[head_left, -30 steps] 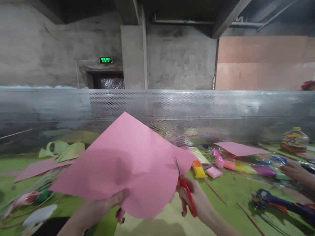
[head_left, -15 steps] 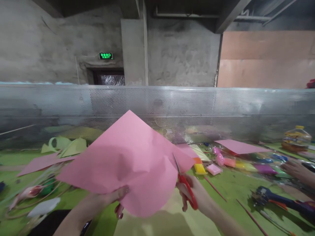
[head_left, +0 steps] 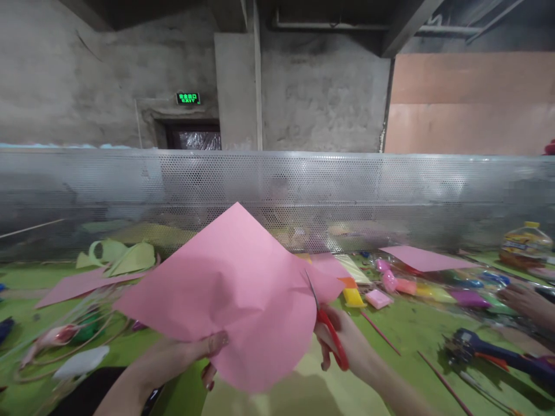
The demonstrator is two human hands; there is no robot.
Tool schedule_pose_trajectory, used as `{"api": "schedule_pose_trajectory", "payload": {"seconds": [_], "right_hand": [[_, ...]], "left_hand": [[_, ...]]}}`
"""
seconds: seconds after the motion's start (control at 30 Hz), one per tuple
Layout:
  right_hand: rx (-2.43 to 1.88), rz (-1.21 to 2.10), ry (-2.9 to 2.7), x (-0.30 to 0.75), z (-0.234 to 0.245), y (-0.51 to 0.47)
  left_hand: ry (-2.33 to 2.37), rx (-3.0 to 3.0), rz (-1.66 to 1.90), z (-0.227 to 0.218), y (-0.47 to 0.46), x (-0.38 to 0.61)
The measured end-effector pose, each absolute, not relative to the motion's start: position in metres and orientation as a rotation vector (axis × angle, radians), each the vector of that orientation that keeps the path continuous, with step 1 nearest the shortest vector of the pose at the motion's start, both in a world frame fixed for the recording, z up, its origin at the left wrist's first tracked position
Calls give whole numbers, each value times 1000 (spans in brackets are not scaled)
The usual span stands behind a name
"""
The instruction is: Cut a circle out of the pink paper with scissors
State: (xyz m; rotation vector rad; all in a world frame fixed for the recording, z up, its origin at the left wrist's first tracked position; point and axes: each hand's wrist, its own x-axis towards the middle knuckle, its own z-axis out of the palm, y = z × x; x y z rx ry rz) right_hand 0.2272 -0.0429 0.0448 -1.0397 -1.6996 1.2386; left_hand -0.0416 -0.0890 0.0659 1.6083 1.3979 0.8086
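Observation:
I hold a large pink paper sheet [head_left: 229, 289] up over the table. My left hand [head_left: 191, 353] pinches its lower edge, thumb on top and fingers under it. My right hand [head_left: 347, 344] is closed on red-handled scissors [head_left: 327, 326]. Their blades point up and sit in a cut at the sheet's right edge.
A perforated metal screen [head_left: 347, 185] runs across the far side of the green table [head_left: 403, 335]. Green paper scraps [head_left: 117, 257] and pink sheets [head_left: 422, 259] lie about. Coloured clay packets [head_left: 377, 298], thin sticks and a glue gun [head_left: 485, 345] lie right, near another person's hand [head_left: 526, 301].
The sheet has turned slightly and shifted right. The scissors have stayed at its right edge, a little further into the paper.

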Motion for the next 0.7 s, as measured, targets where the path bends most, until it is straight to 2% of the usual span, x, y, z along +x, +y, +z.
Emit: {"api": "schedule_pose_trajectory", "payload": {"seconds": [0.23,0.5,0.7], "right_hand": [[-1199,1161,-1678,227,38,-40],[-1101,1154,-1670,225,40,-42],[-1210,1130,-1673,226,41,-42]], "left_hand": [[1427,1613,793,69,-92,-40],[1376,1600,765,68,-93,-39],[1352,1611,783,68,-93,-41]]}}
